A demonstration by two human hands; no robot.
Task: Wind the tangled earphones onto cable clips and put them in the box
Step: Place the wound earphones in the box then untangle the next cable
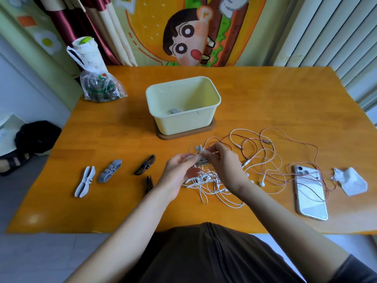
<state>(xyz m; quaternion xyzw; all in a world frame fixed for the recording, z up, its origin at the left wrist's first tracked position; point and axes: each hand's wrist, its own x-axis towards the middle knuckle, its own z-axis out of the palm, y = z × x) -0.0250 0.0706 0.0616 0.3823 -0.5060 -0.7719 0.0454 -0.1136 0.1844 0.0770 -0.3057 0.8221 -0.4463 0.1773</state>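
Cable clip (201, 160), white cord wrapped on it, sits centre frame, just above the earphone tangle (263, 160). Left hand (179, 170) grips it from the left, fingers curled. Right hand (222, 162) pinches it from the right. Box (183, 123) stands just above.

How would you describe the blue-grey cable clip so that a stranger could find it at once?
On the orange wooden table, nearer than the cream box, loose clips lie to the left of the left hand. The blue-grey cable clip is second from the left, between a pale clip and a dark clip; only it is mid blue-grey.
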